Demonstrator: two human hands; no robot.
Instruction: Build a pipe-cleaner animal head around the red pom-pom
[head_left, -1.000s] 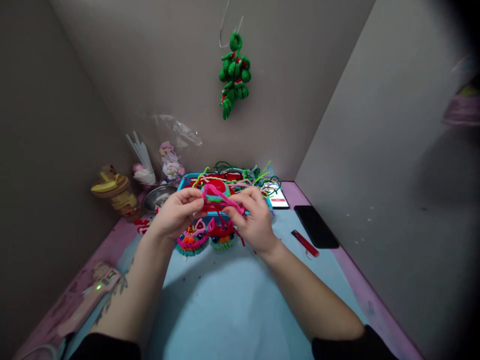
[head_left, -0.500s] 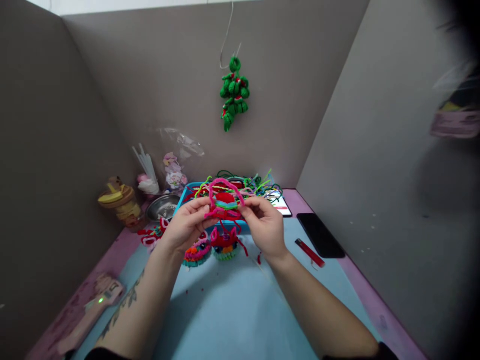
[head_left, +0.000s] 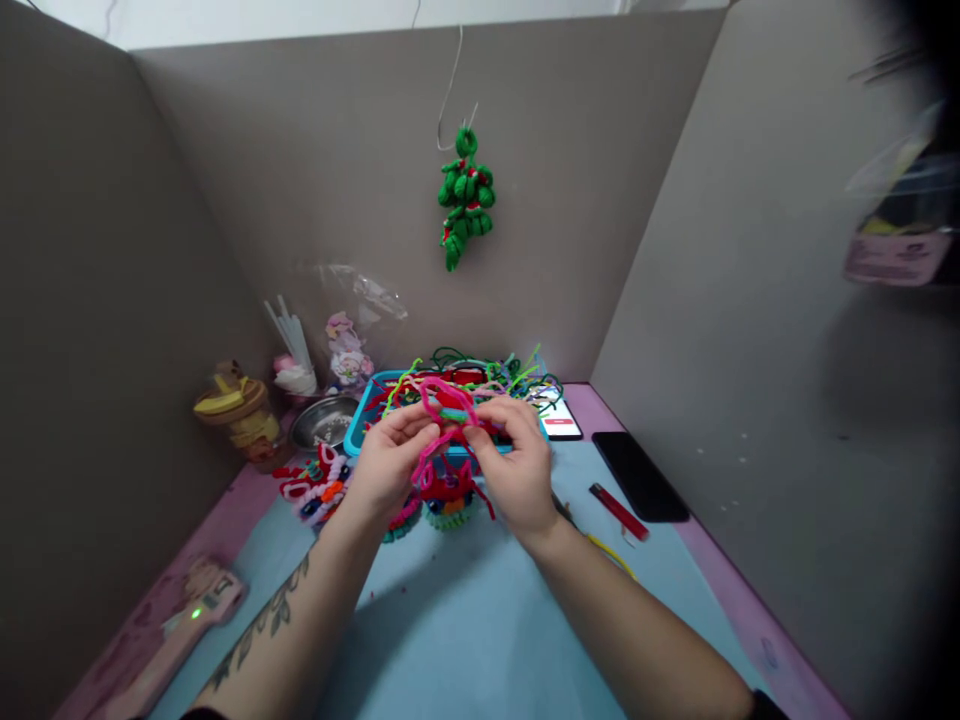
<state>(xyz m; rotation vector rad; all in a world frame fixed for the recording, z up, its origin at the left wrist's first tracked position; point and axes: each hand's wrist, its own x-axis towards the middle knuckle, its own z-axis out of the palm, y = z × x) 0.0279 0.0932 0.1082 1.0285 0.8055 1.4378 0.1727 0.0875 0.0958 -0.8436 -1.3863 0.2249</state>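
Both hands hold a bright pink chenille stem (head_left: 426,390) up in front of the blue tray, bent into an arch at the top with loops hanging below. A turquoise piece (head_left: 454,413) shows inside the arch; whether it is joined to the pink one I cannot tell. My left hand (head_left: 391,455) pinches the left side between thumb and fingers. On the right side my right hand (head_left: 517,462) grips it the same way. Just beneath the hands stand a red chenille figure (head_left: 448,488) and a pink one (head_left: 405,518), partly hidden. A lilac one (head_left: 315,495) sits farther left.
A blue tray (head_left: 351,437) of coloured stems lies behind the hands. To the right are a lit phone (head_left: 564,415), a black phone (head_left: 641,475) and a red cutter (head_left: 619,512). Leftward are a metal bowl (head_left: 319,420), a yellow-brown cup (head_left: 244,415) and a pink device (head_left: 202,600).
The hands have drawn closer together, and the pink arch is narrower and lower, with loops now hanging below it. A yellow strip now shows beside the right forearm. The camera view has tilted up slightly.
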